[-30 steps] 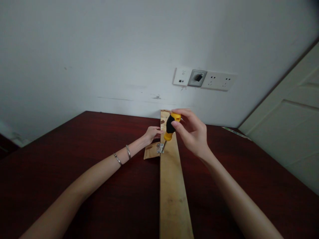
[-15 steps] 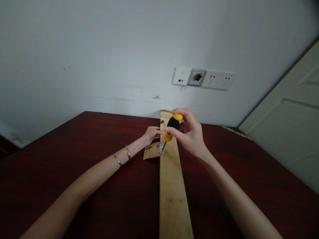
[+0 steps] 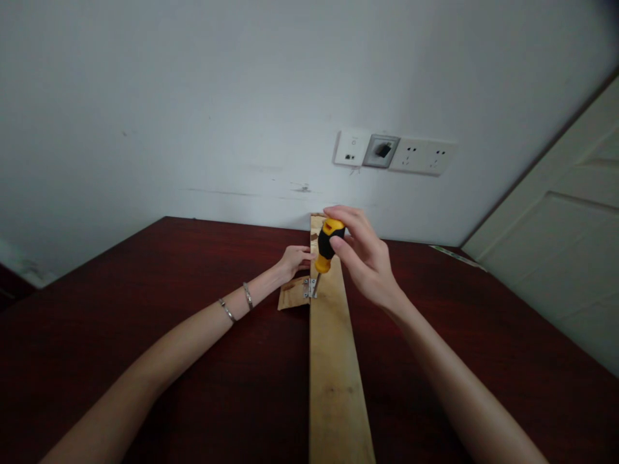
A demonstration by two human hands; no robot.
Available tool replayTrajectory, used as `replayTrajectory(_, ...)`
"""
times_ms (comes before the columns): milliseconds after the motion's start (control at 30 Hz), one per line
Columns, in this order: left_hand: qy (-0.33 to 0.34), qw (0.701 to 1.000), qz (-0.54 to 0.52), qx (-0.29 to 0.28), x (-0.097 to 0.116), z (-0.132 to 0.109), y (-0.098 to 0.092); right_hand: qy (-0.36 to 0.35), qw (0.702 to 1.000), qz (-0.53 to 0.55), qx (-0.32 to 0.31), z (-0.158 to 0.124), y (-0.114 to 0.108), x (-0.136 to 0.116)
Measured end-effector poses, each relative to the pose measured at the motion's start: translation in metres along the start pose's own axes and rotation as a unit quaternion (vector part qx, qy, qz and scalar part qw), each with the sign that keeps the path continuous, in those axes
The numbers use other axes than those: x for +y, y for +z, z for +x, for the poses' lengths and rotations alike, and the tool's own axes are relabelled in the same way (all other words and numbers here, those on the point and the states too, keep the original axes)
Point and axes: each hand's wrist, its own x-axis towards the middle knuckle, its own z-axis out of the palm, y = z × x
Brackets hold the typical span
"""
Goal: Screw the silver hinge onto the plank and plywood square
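Observation:
A long pale wooden plank (image 3: 336,374) lies lengthwise on the dark red table (image 3: 145,309), running away from me to the wall. A small metal hinge (image 3: 307,288) joins its left edge to a small wood piece (image 3: 292,294). My right hand (image 3: 362,258) grips a yellow-and-black screwdriver (image 3: 327,244), nearly upright, its tip on the hinge. My left hand (image 3: 293,258) rests with curled fingers on the small wood piece and the plank's edge beside the hinge. Two thin bracelets circle my left wrist.
The table stands against a white wall with a row of sockets and a switch plate (image 3: 394,153) above the plank's far end. A cream door (image 3: 556,245) stands at the right. A thin strip (image 3: 452,256) lies at the table's far right edge.
My right hand has shifted its fingers round the screwdriver handle, which tilted right and then came back nearly upright. The left hand and the plank stayed put.

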Motion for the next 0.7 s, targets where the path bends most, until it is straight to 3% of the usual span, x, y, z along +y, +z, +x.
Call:
replayTrajectory(67,0.014,1.000,-0.007,-0.008,-0.0002,-0.0004,0.0000,0.004,1.000,0.014,-0.015,0.0001,-0.0012,0.0006)
replayTrajectory(233,0.029,1.000,0.001,0.008,0.0021,-0.0055,0.0003,-0.029,0.999,-0.026,0.023,0.0011,0.0004,0.0045)
replayTrajectory(333,0.038,0.999,0.007,-0.006,0.0022,-0.0053,-0.0004,-0.039,0.997,-0.057,-0.017,0.0007,0.0008,0.0013)
replayTrajectory(433,0.042,0.999,-0.002,-0.014,0.0002,-0.0016,-0.0012,-0.019,0.998,-0.016,-0.052,-0.0007,0.0005,-0.0003)
replayTrajectory(533,0.028,1.000,-0.006,-0.009,-0.0007,0.0000,-0.0010,-0.012,1.000,0.017,-0.016,-0.0016,0.0020,0.0044)
replayTrajectory(633,0.024,1.000,-0.013,-0.007,0.0002,-0.0022,-0.0003,-0.019,0.999,-0.009,0.041,-0.0011,0.0030,0.0093)
replayTrajectory(700,0.029,0.999,-0.015,-0.010,0.0004,-0.0032,0.0000,-0.017,0.998,-0.031,0.044,-0.0002,0.0012,0.0089)
